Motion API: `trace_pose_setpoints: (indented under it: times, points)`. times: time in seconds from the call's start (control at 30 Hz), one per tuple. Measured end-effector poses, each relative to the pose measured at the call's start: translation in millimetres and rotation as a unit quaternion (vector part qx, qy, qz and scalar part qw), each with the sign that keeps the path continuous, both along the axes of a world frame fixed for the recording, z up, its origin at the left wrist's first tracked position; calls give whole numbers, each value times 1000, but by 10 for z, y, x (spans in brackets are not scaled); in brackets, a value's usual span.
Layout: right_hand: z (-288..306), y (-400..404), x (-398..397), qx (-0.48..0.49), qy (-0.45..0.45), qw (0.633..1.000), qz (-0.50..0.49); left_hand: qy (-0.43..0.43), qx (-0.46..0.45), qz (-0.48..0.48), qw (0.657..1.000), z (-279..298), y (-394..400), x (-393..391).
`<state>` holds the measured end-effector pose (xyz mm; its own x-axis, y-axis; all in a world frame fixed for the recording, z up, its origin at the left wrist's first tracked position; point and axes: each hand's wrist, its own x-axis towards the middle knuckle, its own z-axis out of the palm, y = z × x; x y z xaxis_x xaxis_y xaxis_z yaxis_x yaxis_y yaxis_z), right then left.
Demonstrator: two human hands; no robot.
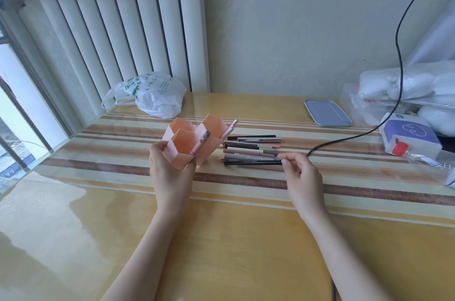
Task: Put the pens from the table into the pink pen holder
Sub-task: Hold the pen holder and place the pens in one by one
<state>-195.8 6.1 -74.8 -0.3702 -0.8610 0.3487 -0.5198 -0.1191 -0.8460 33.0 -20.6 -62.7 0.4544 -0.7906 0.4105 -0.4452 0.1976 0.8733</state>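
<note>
The right hand (pixel 299 172) reaches to the near right end of the row of pens (pixel 251 150), its fingers loosely curled and its fingertips (pixel 284 161) touching or just about to pinch the end of the nearest black pen (pixel 252 163); from this angle I cannot tell whether it has closed on it yet. The left hand (pixel 167 167) grips the pink pen holder (pixel 194 140) from its near left side, thumb on the wall, holding it slightly tilted just left of the pens.

The step in hand looks like the pick-up of the next pen. Two are already in: a pink pen (pixel 199 144) leans in the front compartment and another pink and silver one (pixel 230 129) sticks out of the right compartment. The next move calls for a clean pinch on one pen only, since they lie packed side by side and touching, then a lift and a turn upright to drop it into an open compartment.

The holder is a cluster of open-topped, angular pink cells, thin-walled and light by the look of it. The remaining pens lie parallel on the striped tabletop (pixel 246 239), dark, grey, glittery and pale green among them, with a black cable (pixel 344 139) ending just to their right.
</note>
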Motion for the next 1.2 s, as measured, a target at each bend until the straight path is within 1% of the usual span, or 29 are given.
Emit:
trace_pose_setpoints:
  times: [0.1,0.33,0.53,0.67,0.8,0.9,1.0,1.13,1.2]
  points:
    - [-4,0,-3,5,-22,1000,-7,-8,0,-3,1000,4,14,-9]
    - [90,41,9,-1,-115,992,-51,-19,-2,-3,1000,10,19,-22]
    - [98,41,9,-2,-229,972,-47,-26,-6,-7,1000,11,28,-29]
    - [167,73,16,-34,-285,957,-50,-54,-20,-16,998,14,38,-44]
    - [236,92,16,-109,-335,933,-65,-91,-28,-38,995,0,46,-56]
    - [272,117,16,-161,-324,929,-78,-136,-40,-59,988,-22,53,-63]
    - [271,124,7,-186,-300,933,-76,-164,-40,-68,983,-29,65,-73]
    - [257,134,55,-196,-236,951,-32,-170,-40,-70,982,-28,74,-68]
    - [247,141,97,-200,-185,962,-6,-167,-36,-70,983,-25,78,-72]
